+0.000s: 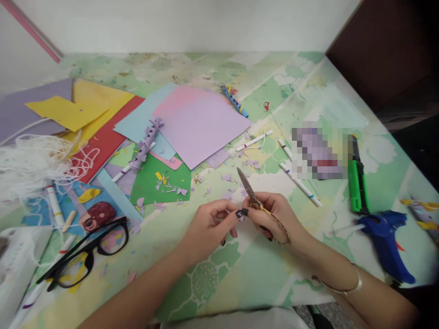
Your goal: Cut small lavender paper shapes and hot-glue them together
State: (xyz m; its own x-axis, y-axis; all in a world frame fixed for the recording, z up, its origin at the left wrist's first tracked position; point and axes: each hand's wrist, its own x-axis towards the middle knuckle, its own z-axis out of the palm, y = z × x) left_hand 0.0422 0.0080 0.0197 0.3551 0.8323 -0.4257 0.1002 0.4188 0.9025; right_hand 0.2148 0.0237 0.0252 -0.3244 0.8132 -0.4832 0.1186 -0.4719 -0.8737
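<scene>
My right hand [274, 214] grips a pair of scissors [252, 194] with gold handles, its blades pointing up and away. Next to it my left hand [216, 224] is closed in a pinch, thumb tip almost touching my right thumb. A small lilac paper piece [242, 218] shows between the fingertips, mostly hidden. Lilac paper scraps [226, 177] lie scattered beyond the hands. Farther off rests a large lilac sheet [206, 128]. Left of it, a stick [125, 172] carries a wrapped lilac paper roll [147, 141] with dark dots.
Black glasses [91, 256], tangled white string [44, 164] and coloured sheets [103, 114] crowd the left. At right lie a blue glue gun [386, 242], a green-handled tool [358, 183], white sticks [300, 184] and a blurred-out item [318, 151]. A blue dotted roll [235, 101] lies at the back.
</scene>
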